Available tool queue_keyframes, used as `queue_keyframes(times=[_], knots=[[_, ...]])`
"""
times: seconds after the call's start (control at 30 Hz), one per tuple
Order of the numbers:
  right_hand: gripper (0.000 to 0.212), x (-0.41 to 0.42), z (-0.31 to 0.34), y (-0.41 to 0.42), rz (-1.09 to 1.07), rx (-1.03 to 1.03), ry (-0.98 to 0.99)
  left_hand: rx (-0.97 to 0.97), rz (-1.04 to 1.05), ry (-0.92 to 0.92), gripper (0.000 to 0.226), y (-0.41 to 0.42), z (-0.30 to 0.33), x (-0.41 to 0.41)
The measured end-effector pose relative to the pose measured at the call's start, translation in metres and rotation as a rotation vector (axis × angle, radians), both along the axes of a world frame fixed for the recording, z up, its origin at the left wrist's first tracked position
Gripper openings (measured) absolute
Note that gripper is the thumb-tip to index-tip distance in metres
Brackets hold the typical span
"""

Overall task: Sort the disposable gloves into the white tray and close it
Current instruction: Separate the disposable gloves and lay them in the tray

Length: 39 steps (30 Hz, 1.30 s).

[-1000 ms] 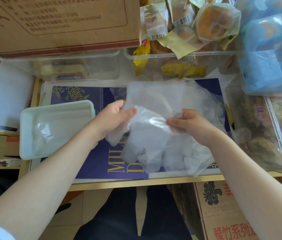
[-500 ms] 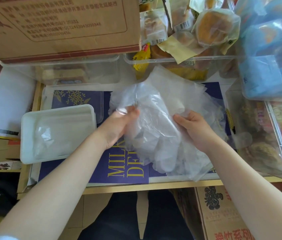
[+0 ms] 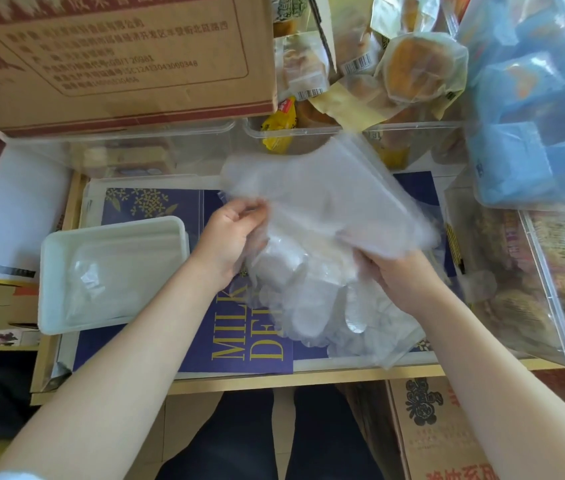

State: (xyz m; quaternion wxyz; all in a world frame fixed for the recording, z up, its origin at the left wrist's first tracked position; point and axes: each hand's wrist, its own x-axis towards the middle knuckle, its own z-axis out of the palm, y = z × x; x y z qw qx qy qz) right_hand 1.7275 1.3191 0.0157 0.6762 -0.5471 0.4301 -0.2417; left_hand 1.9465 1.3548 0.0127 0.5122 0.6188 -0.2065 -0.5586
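The bundle of disposable gloves [image 3: 322,258] is held above the blue printed sheet [image 3: 156,206], pinched from both sides. The left hand [image 3: 230,242] is curled round the bundle's near-left edge, thumb and fingers closed on the film; the right hand [image 3: 402,282] is closed on the lower right edge, its fingertips hidden under the plastic. The cuffs are fanned up and away toward the clear bin [image 3: 308,133] at the back, while the glove fingers hang down toward the near table edge [image 3: 274,377], so the long axis is judged to run roughly front to back, tilted a little to the right (the upper part is blurred, and the exact outline cannot be told).

The white tray [image 3: 49,271] lies to the left of the bundle, just beside the left wrist and apart from the gloves. It stands open, and some clear film is already seen inside it. The left hand is the nearer one to it, so a carry leftward is judged to be the coming move, with the bundle probably turned to suit the tray's longer side.

Room is tight: the cardboard box [image 3: 118,64] overhangs at the back, and a large clear container [image 3: 551,306] crowds the right. The path to the left, over the blue sheet, is seen to be unobstructed.
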Motion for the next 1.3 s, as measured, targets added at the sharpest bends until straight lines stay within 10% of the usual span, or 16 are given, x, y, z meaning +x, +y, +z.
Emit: queue_keyframes(times=[0.43, 0.6, 0.77, 0.93, 1.03, 1.3], knots=[[0.053, 0.003, 0.025, -0.005, 0.571, -1.019, 0.630, 0.086, -0.166, 0.000, 0.063, 0.021, 0.000, 0.008], [0.030, 0.011, 0.045, -0.008, 0.622, -1.297, 0.851, 0.039, -0.162, 0.134, 0.085, 0.017, 0.005, 0.013], [0.038, 0.012, 0.054, -0.011, 0.639, -1.294, 0.916, 0.122, -0.125, 0.049, 0.105, 0.012, 0.016, 0.009], [0.051, 0.003, 0.046, -0.015, 0.382, -1.070, 0.545, 0.093, -0.065, -0.192, 0.014, 0.006, 0.017, 0.008], [0.048, 0.000, 0.045, -0.015, 0.356, -0.979, 0.427, 0.047, -0.043, -0.401, 0.015, 0.007, 0.013, 0.021], [0.044, 0.006, 0.053, -0.011, 0.421, -0.890, 0.321, -0.200, -0.797, -0.812, 0.041, 0.005, 0.055, 0.019]])
